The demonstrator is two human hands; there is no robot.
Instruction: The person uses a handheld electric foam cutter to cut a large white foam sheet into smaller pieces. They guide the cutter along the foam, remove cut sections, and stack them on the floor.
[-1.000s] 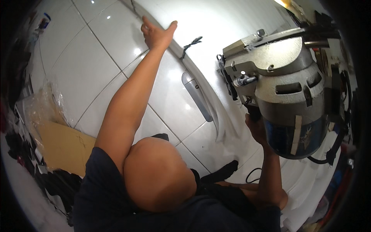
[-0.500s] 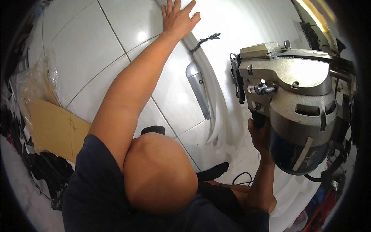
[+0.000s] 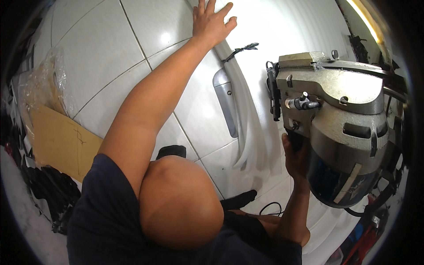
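Your left hand (image 3: 211,23) lay flat and open, fingers spread, on the white cloth (image 3: 282,39) at the far edge of the table, right beside the curled fold of that cloth (image 3: 247,119). Compared with a second before, that hand had slid further out along the fold and now sat higher in view, arm nearly straight. Your right hand (image 3: 295,157) was closed round the dark handle under the big grey cutting machine (image 3: 335,128); the fingers were mostly hidden behind the housing. The machine stood upright on the cloth, near the fold but not touching it, and appeared larger and nearer in view than a moment earlier. Judged from that, you were bracing the layers flat ahead of the blade while bringing the cutter along the edge. A small dark scrap (image 3: 240,49) lay on the cloth near your left wrist. A brown cardboard sheet (image 3: 59,141) and crumpled clear plastic (image 3: 42,84) lay on the tiled floor (image 3: 92,48) to your left.
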